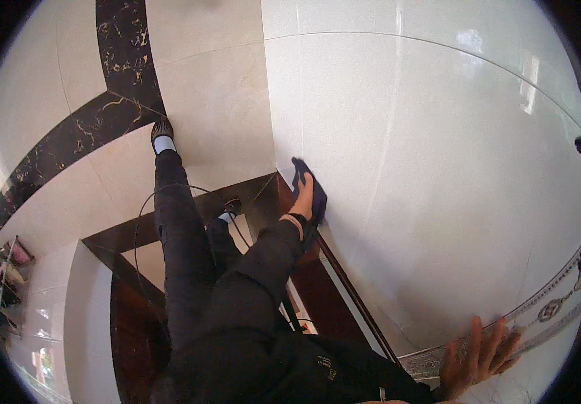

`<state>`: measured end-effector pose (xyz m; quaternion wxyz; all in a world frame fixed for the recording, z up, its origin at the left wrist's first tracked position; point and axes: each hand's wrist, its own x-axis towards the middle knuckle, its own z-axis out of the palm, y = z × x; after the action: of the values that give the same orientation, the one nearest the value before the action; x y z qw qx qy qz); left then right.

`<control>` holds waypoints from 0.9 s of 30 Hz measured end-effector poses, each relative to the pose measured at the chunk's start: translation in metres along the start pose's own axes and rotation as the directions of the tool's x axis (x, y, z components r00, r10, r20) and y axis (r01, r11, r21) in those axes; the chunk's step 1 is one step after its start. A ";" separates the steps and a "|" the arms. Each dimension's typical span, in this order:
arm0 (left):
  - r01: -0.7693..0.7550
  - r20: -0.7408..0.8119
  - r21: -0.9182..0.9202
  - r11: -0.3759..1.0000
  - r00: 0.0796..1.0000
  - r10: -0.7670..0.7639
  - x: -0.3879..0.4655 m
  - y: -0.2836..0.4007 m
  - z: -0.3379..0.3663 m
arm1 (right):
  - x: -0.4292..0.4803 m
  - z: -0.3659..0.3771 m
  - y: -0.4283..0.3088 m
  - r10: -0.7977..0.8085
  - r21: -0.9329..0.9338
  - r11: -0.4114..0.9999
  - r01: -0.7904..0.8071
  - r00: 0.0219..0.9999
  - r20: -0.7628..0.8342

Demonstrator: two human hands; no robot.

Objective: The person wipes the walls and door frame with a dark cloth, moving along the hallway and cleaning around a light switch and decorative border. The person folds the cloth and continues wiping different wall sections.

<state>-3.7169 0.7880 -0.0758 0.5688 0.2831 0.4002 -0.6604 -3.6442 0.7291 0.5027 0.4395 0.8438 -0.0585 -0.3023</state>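
My left hand [304, 196] holds a dark blue cloth [319, 202] flat against the glossy white wall tiles [421, 151], close to their left edge. A black band and a lighter bracelet circle that wrist. At lower right, my right hand [482, 353] rests on the wall with its fingers spread and holds nothing. It lies over a patterned decorative tile border [550, 310]. The black sleeves and trousers cover much of the lower middle. A shoe [162, 130] stands at the edge of a dark veined stone strip; my other shoe [233, 205] is partly shaded.
A thin black cable [137, 237] loops across my legs. Below the cloth runs a dark brown rail [356, 298] beside a reddish-brown panel [320, 283]. Dark veined strips [83, 123] border the beige floor tiles [209, 101]. A rack with mixed items [10, 283] stands at far left.
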 end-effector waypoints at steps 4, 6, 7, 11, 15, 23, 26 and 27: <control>-0.337 0.152 0.408 0.848 0.942 0.301 0.012 0.065 0.011 | -0.028 0.018 0.004 0.008 0.118 0.993 -0.014 0.999 0.051; -0.311 0.161 0.368 0.877 0.950 0.269 0.009 0.108 0.034 | -0.032 0.017 0.003 0.014 0.162 0.985 -0.063 0.957 0.289; -0.240 0.116 0.255 0.937 0.969 0.217 0.006 0.131 0.046 | -0.030 0.017 0.004 0.003 0.161 0.982 -0.096 0.866 0.501; -0.408 0.099 0.241 0.880 0.913 0.396 -0.020 0.204 0.104 | -0.008 0.020 0.003 -0.001 0.222 0.975 -0.006 0.999 0.032; -0.490 0.210 0.325 0.809 0.871 0.443 -0.043 0.273 0.139 | -0.001 0.039 0.009 -0.036 0.227 0.969 0.098 0.964 -0.262; -0.779 0.262 0.382 0.498 0.608 0.749 -0.087 0.310 0.215 | -0.009 0.022 -0.016 0.161 0.367 0.904 -0.219 0.970 0.183; -0.899 0.388 0.355 0.257 0.391 0.835 -0.149 0.329 0.254 | 0.005 -0.013 0.008 0.212 0.417 0.879 -0.232 0.973 0.093; -0.901 0.448 0.399 0.171 0.354 0.821 -0.165 0.330 0.266 | 0.009 -0.017 0.009 0.185 0.400 0.892 -0.212 0.977 0.105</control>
<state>-3.3407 0.6374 0.1308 0.7448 0.5752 -0.0958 -0.3245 -3.6255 0.7320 0.5131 0.2799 0.8964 -0.2201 -0.2639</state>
